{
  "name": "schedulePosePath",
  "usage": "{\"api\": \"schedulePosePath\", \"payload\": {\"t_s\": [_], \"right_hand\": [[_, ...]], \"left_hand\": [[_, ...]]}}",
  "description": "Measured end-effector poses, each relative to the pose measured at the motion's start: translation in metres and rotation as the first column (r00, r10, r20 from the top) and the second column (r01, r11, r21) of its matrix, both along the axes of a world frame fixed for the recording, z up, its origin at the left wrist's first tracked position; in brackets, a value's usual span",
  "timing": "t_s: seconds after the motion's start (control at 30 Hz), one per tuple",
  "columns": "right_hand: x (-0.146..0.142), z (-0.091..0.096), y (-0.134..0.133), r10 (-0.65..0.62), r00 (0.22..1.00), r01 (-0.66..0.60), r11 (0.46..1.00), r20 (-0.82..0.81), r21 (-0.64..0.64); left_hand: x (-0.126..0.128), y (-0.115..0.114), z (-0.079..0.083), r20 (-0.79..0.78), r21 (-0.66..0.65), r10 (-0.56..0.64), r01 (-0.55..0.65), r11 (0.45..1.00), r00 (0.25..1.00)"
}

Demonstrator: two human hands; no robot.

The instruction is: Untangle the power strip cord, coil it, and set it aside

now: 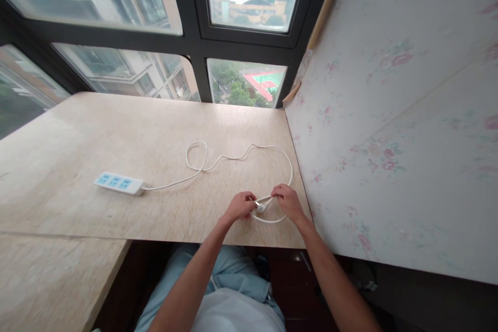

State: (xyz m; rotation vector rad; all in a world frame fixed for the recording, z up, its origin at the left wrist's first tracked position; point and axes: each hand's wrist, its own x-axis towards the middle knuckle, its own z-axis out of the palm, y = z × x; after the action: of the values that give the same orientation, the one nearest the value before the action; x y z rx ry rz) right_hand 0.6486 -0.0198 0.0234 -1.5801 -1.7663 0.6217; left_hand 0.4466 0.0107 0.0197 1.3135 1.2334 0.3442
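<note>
A white power strip (120,183) with blue sockets lies on the beige stone counter (78,140) at the left. Its white cord (233,157) runs right in loose loops across the counter to the near right corner. There my left hand (241,205) is closed on the white plug (260,207) at the cord's end. My right hand (287,200) pinches the cord just beside the plug, with a small loop of cord lying under both hands.
A floral-papered wall (389,114) borders the counter on the right. Dark-framed windows (194,46) stand along the far edge. A lower counter section (50,280) sits at the near left. My lap shows below the counter's front edge.
</note>
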Motion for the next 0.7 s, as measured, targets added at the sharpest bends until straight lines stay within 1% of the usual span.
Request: {"api": "schedulePosePath", "payload": {"t_s": [0.07, 0.13, 0.23, 0.3, 0.33, 0.4, 0.47, 0.6, 0.63, 0.7], "right_hand": [[0.0, -0.006, 0.004, -0.004, 1.0, 0.005, 1.0, 0.004, -0.014], [-0.001, -0.012, 0.008, -0.026, 1.0, 0.026, 1.0, 0.0, -0.009], [-0.005, -0.021, 0.011, -0.077, 0.996, 0.078, 0.997, -0.052, 0.013], [-0.007, -0.026, 0.012, -0.082, 0.99, 0.085, 0.996, -0.117, 0.023], [-0.009, -0.028, 0.013, -0.072, 0.985, 0.077, 0.997, -0.155, 0.026], [-0.012, -0.03, 0.016, -0.043, 0.974, 0.051, 0.998, -0.221, 0.032], [-0.015, -0.03, 0.018, -0.019, 0.964, 0.03, 0.999, -0.266, 0.038], [-0.019, -0.024, 0.025, 0.014, 0.956, 0.005, 0.998, -0.292, 0.064], [-0.019, -0.021, 0.026, 0.015, 0.956, 0.007, 0.997, -0.292, 0.072], [-0.017, -0.016, 0.027, -0.014, 0.954, 0.04, 0.996, -0.3, 0.081]], "left_hand": [[0.002, -0.001, 0.002, -0.042, 0.017, -0.061, 0.062, 0.998, 0.997], [0.004, -0.002, 0.007, -0.117, 0.023, -0.116, 0.12, 0.993, 0.986], [0.009, -0.004, 0.013, -0.264, 0.105, -0.122, 0.154, 0.982, 0.957], [0.012, -0.006, 0.015, -0.341, 0.176, -0.112, 0.18, 0.968, 0.933], [0.014, -0.006, 0.016, -0.362, 0.188, -0.12, 0.199, 0.962, 0.924], [0.017, -0.007, 0.017, -0.367, 0.165, -0.148, 0.221, 0.961, 0.919], [0.021, -0.008, 0.019, -0.359, 0.139, -0.157, 0.219, 0.966, 0.92], [0.032, -0.01, 0.022, -0.374, 0.175, -0.148, 0.226, 0.958, 0.916], [0.034, -0.011, 0.021, -0.356, 0.177, -0.144, 0.218, 0.96, 0.923], [0.036, -0.011, 0.018, -0.273, 0.133, -0.124, 0.165, 0.977, 0.954]]}}
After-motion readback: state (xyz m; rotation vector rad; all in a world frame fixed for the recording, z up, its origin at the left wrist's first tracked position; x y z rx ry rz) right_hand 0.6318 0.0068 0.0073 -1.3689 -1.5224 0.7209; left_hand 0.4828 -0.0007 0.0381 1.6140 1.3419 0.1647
